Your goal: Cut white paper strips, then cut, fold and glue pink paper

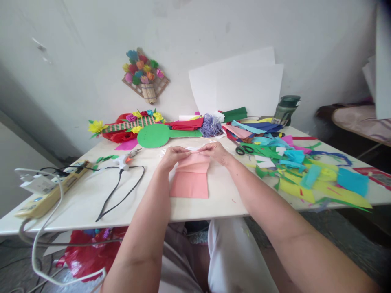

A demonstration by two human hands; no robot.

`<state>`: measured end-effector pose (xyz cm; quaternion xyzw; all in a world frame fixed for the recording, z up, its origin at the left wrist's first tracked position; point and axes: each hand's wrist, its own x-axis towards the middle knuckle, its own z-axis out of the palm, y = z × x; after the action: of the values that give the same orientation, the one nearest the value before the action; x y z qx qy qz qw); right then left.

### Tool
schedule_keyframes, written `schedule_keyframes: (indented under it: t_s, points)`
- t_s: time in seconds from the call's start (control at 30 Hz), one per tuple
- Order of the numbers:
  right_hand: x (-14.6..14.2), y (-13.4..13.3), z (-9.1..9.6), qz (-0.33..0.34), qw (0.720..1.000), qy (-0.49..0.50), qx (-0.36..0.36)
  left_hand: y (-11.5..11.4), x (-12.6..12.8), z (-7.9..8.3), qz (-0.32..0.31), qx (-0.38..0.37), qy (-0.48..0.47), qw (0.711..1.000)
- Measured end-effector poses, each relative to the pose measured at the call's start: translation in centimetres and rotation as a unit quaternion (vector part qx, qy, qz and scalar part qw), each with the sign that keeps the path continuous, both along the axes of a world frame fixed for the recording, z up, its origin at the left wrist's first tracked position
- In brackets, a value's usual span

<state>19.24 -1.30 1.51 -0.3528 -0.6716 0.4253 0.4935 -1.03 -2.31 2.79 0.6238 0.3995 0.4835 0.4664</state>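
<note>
A pink sheet of crepe paper [190,184] lies on the white table in front of me, its upper part creased and raised a little. At its far edge, my left hand [174,156] pinches the left side between thumb and fingers. My right hand [216,152] pinches the same edge from the right, so the fingertips of both hands almost meet. Just beyond the hands is a green paper shape [153,136] with a round end and a long strip. Clear plastic, partly hidden, shows behind my fingers.
A glue gun [122,162] with its black cord and a power strip [51,191] are on the left. Scissors [244,150] and many coloured paper scraps [293,185] cover the right. At the back are purple yarn [211,125], a flower-decorated piece [130,125] and a green bottle [286,109].
</note>
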Motion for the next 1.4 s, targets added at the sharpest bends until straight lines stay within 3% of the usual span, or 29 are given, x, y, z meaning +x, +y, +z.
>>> schedule_keyframes:
  t_s: [0.73,1.4]
  points:
    - [-0.38,0.18,-0.10,-0.058,0.998,0.007,-0.006,0.06,0.16,-0.21,0.007,0.009,0.012,1.000]
    - [-0.68,0.26,-0.19,-0.060,0.997,0.049,-0.012,-0.11,0.37,0.15,0.021,0.001,-0.024,1.000]
